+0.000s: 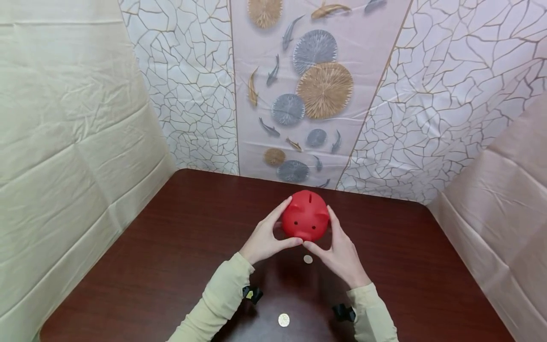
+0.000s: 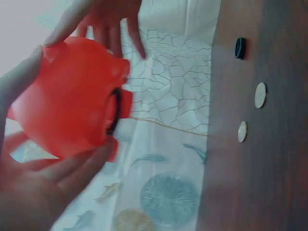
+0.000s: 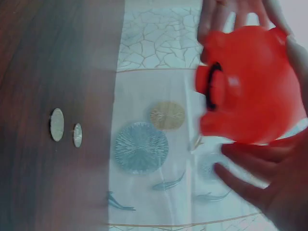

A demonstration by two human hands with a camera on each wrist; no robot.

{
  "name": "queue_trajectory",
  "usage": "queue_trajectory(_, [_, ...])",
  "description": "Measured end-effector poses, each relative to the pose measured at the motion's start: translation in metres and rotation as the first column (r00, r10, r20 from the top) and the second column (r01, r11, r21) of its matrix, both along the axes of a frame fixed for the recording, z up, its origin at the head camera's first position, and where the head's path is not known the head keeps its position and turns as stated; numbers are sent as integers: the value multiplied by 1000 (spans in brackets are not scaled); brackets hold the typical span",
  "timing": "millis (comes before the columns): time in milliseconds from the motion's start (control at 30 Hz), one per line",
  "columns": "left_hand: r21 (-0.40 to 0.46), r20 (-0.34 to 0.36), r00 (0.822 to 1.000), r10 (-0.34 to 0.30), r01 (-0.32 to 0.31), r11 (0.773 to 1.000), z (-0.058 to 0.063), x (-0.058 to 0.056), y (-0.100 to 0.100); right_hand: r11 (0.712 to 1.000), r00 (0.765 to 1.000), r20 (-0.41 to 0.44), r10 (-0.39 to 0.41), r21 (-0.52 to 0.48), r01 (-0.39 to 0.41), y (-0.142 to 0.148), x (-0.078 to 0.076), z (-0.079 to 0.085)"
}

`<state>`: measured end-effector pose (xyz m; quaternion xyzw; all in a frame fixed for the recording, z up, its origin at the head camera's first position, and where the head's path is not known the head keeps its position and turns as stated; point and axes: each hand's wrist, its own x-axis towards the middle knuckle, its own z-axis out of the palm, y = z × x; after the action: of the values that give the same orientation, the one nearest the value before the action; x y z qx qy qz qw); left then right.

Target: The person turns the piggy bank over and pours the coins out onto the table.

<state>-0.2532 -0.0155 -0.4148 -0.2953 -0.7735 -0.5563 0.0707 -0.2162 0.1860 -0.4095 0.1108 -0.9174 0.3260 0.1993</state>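
Both hands hold a red piggy bank (image 1: pixel 305 216) up above the table, its snout and two eyes facing me and its coin slot on top. My left hand (image 1: pixel 266 238) grips its left side, and my right hand (image 1: pixel 344 255) its right, with the thumbs meeting below the snout. On its underside the right wrist view shows a black ring (image 3: pixel 211 86); whether it is plugged I cannot tell. Below lie two coins, one (image 1: pixel 307 259) under the bank and another (image 1: pixel 284 320) nearer me. A small black round piece (image 2: pixel 240 48) lies near them.
The dark brown table (image 1: pixel 171 247) has cloth hung around it: beige cloth (image 1: pixel 77 142) at the left, more beige (image 1: pixel 491 228) at the right, and a patterned cloth (image 1: pixel 295 142) with fish and discs behind. Black wrist straps (image 1: pixel 253 293) hang under the sleeves.
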Motion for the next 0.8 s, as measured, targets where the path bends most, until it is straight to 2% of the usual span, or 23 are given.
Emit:
queue_trajectory(67, [39,-37,998,-44,45,998,0,1,-1,998,993,-113,40,-50,-46,-1,0,-3])
queue_trajectory(100, [56,-23,998,-58,59,997,0,1,-2,995,988,-141,59,-72,-70,-2,-3,-6])
queue_trajectory(167, [82,40,997,-73,69,994,-6,-1,-3,992,986,-145,84,-77,-96,-3,-10,-19])
queue_trajectory(200, [88,85,994,-75,67,994,-12,-2,-3,991,988,-119,93,-83,-104,-2,-13,-28])
queue_trajectory(300, [76,220,973,-69,53,996,-41,-9,-2,987,993,30,113,-117,-108,-1,-21,-56])
queue_trajectory(400, [49,267,961,-72,61,997,-53,-10,-1,981,983,128,129,-165,-107,1,-21,-70])
queue_trajectory(433, [45,274,959,-72,62,997,-54,-10,-1,978,981,138,133,-176,-108,1,-21,-70])
queue_trajectory(533, [50,285,955,-83,71,996,-43,-7,-1,977,977,154,145,-180,-117,2,-23,-65])
queue_trajectory(667, [83,296,950,-102,80,993,-42,-8,-1,976,977,140,163,-165,-140,1,-27,-58])
queue_trajectory(800, [97,255,962,-100,77,992,-39,-11,0,974,979,92,181,-156,-166,0,-29,-51])
